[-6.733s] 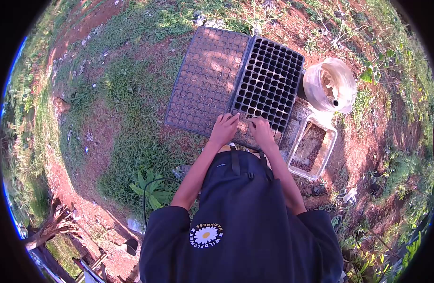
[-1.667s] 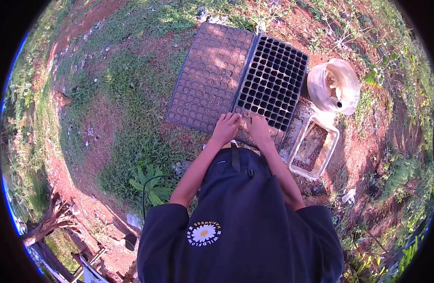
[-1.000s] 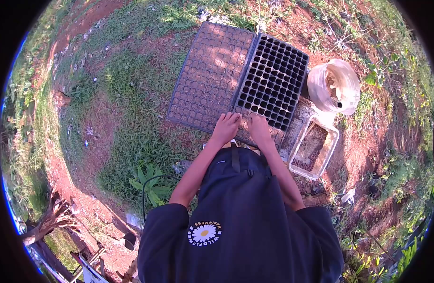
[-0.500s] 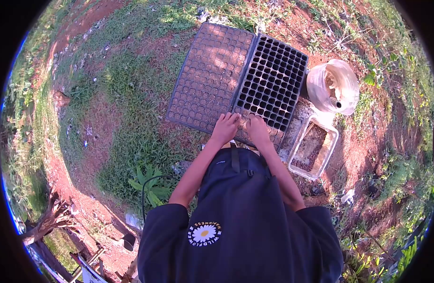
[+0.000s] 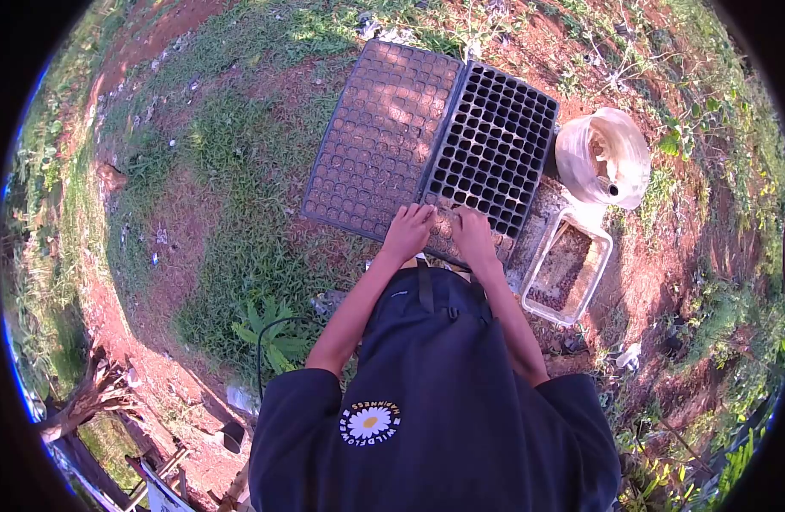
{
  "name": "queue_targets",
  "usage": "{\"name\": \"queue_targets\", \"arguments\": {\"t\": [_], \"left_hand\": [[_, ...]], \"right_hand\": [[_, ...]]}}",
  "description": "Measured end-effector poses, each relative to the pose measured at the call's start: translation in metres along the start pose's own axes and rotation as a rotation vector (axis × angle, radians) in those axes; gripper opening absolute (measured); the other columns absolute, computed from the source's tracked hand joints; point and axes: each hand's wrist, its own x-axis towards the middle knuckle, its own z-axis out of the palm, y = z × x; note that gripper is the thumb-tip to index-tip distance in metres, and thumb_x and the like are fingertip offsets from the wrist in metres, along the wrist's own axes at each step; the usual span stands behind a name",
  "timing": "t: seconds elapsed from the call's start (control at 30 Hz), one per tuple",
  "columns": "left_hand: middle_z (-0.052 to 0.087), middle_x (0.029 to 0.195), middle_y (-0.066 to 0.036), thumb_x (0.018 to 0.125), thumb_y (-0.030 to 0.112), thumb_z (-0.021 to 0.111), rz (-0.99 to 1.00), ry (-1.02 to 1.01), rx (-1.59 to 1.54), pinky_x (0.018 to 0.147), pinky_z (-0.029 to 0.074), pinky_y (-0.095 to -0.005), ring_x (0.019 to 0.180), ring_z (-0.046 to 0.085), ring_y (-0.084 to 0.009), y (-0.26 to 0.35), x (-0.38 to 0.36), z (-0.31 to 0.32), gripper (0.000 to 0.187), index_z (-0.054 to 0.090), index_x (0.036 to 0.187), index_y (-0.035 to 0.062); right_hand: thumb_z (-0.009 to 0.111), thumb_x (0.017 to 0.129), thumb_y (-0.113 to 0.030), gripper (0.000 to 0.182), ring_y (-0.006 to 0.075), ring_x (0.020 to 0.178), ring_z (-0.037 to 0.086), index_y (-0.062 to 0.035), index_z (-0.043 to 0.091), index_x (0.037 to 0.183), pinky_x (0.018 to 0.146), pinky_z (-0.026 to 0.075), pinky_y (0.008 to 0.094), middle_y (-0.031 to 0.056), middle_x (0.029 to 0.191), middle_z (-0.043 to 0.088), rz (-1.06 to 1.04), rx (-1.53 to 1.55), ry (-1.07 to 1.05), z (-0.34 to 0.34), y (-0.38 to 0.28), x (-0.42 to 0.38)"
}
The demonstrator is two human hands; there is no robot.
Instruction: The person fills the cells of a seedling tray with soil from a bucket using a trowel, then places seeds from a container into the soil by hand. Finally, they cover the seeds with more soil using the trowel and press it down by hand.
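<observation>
Two black seedling trays lie side by side on the ground. The left seedling tray (image 5: 384, 128) has its cells filled with brown soil. In the right seedling tray (image 5: 495, 141) most cells are dark and hollow, while the near rows are filled with soil. My left hand (image 5: 410, 230) rests with its fingers stretched over the near end, where the two trays meet. Beside it, my right hand (image 5: 472, 235) presses down on the right tray's near rows with fingers bent together. Whatever lies under its fingertips is hidden.
Right of the trays stands a cut, whitish plastic container (image 5: 604, 158). Nearer to me, a shallow white basin (image 5: 567, 269) holds dark bits and a stick. Grass (image 5: 230, 171) and reddish soil surround everything. A thin dark cable or hose (image 5: 260, 354) curves at my left.
My right hand has shifted slightly right over the near rows of the right tray. The left hand stays in place.
</observation>
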Motion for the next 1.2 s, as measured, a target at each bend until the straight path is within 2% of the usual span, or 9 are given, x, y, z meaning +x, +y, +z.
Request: {"name": "queue_targets", "arguments": {"t": [0.2,0.53,0.87,1.03,1.2], "left_hand": [[0.055,0.112,-0.004,0.079,0.013,0.062,-0.005,-0.010,0.001,0.087,0.041,-0.0367,0.105,0.051,-0.0215,-0.001,0.001,0.001,0.044,0.061,0.122,0.0033],[0.055,0.111,-0.004,0.079,0.014,0.062,0.013,0.003,0.007,0.087,0.041,-0.0367,0.103,0.051,-0.0212,-0.001,0.001,0.001,0.045,0.061,0.122,0.0025],[0.054,0.110,-0.004,0.078,0.014,0.063,0.013,0.015,0.000,0.087,0.041,-0.0368,0.103,0.050,-0.0212,-0.002,0.001,0.002,0.045,0.061,0.121,0.0026],[0.056,0.117,-0.004,0.078,0.012,0.065,-0.014,-0.035,-0.007,0.089,0.040,-0.0379,0.107,0.052,-0.0220,-0.001,0.000,0.004,0.046,0.062,0.122,0.0039],[0.056,0.120,-0.005,0.078,0.012,0.064,-0.017,-0.027,-0.022,0.090,0.041,-0.0378,0.109,0.052,-0.0222,-0.001,0.000,0.004,0.045,0.063,0.122,0.0037]], "right_hand": [[0.055,0.089,-0.005,0.015,0.0458,0.079,0.064,0.0063,0.064,0.090,0.074,0.051,0.0520,0.0294,0.080,0.064,0.019,-0.035,-0.010,0.010,0.004,0.000],[0.057,0.089,-0.007,0.018,0.0453,0.081,0.066,0.0062,0.067,0.095,0.075,0.052,0.0516,0.0302,0.084,0.066,0.067,-0.069,-0.056,0.013,0.003,0.005],[0.058,0.088,-0.007,0.015,0.0451,0.078,0.065,0.0076,0.064,0.088,0.072,0.051,0.0507,0.0295,0.081,0.065,0.064,0.008,-0.016,0.008,-0.005,0.007],[0.056,0.090,-0.008,0.017,0.0470,0.083,0.065,0.0071,0.064,0.091,0.075,0.053,0.0528,0.0312,0.085,0.065,0.073,0.018,-0.064,0.005,-0.006,0.007],[0.056,0.087,-0.006,0.017,0.0456,0.079,0.064,0.0076,0.065,0.092,0.072,0.050,0.0502,0.0296,0.081,0.064,0.032,0.019,0.028,0.006,-0.007,0.008]]}}
